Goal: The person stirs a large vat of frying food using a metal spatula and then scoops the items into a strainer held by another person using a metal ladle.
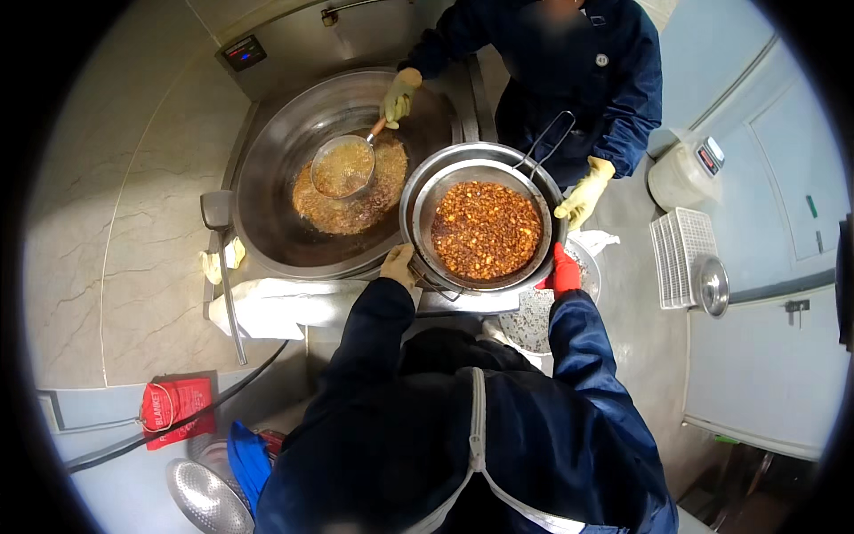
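Note:
A round metal strainer (425, 209) full of reddish-brown fried bits (487, 230) rests inside a wide steel basin (410, 203). In a beige glove, my left hand (400, 265) is closed on the basin's near left rim, beside a wire handle. My right hand (566, 270), gloved in red, grips the near right rim. Across from me a co-worker's yellow-gloved hand (584, 194) touches the basin's right side. The co-worker's other gloved hand (400, 96) holds a skimmer (345, 167) by its wooden handle, over bubbling oil (382, 200) in a large wok (258, 187).
A long-handled spatula (216, 212) leans on the wok's left edge, near a white cloth (267, 307). Below the basin sits a perforated pan (529, 329) with dark bits. Farther right are a white crate (683, 254), a steel bowl (712, 285) and a scale (710, 156).

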The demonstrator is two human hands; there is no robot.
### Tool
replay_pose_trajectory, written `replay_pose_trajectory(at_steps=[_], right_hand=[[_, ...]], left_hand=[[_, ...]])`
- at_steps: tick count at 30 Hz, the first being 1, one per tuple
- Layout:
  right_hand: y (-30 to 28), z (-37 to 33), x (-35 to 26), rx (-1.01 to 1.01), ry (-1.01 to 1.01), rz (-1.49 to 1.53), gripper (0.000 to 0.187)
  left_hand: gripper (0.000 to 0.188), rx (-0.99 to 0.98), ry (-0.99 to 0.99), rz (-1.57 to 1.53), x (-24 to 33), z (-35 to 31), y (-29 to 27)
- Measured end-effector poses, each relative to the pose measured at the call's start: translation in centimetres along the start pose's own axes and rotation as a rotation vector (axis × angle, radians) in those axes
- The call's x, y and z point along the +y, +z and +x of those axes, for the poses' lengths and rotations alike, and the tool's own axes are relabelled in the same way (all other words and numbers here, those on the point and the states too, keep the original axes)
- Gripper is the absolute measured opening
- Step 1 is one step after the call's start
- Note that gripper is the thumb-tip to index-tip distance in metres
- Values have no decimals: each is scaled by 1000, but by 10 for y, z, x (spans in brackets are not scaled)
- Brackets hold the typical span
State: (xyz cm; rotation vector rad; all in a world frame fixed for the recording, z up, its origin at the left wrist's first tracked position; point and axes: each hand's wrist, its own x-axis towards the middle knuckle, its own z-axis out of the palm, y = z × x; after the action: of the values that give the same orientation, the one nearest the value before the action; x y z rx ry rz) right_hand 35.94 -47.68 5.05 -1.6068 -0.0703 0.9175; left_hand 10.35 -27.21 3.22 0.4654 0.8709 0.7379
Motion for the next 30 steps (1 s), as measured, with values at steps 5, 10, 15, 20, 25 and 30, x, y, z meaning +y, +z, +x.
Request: replay_pose_trajectory(at_steps=[5, 10, 15, 20, 25, 30], right_hand=[[2, -2, -3, 17, -15, -19, 48], [2, -2, -3, 56, -9, 11, 48], [0, 4, 2, 45, 5, 39, 49], [1, 0, -1, 23, 16, 34, 50], [-1, 1, 1, 27, 11, 24, 51], [0, 5, 3, 48, 14, 19, 50]], left_hand=[[8, 3, 24, 39, -1, 1, 0], [7, 42, 4, 92, 3, -4, 3], [6, 46, 32, 72, -1, -1, 1], [6, 47, 47, 157, -4, 9, -7], [6, 75, 42, 276, -3, 13, -12], [13, 1, 99, 193, -7, 13, -14]])
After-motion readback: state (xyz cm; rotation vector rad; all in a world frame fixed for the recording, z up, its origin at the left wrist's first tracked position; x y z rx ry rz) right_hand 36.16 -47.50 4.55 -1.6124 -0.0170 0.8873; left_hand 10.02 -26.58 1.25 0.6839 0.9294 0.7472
